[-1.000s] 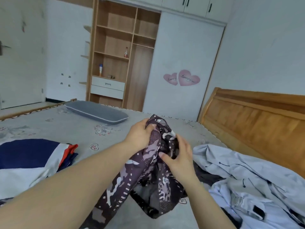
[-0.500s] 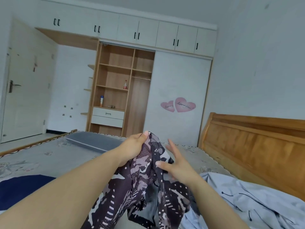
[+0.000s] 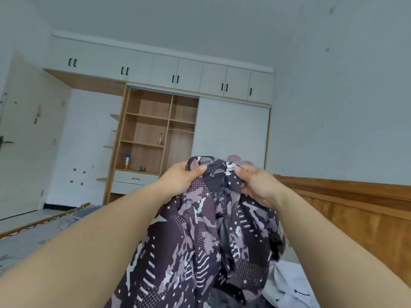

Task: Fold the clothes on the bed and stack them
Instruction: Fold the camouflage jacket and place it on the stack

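left hand and right hand raised, fingers pinching top edge of patterned purple garment; rest hangs over bed.

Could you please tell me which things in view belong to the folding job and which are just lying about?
Job:
- dark purple patterned garment, gripped by left hand and right hand
- pale grey garment on the bed

Lying about:
- red-capped bottle on wardrobe shelf
- white spray can on lower shelf
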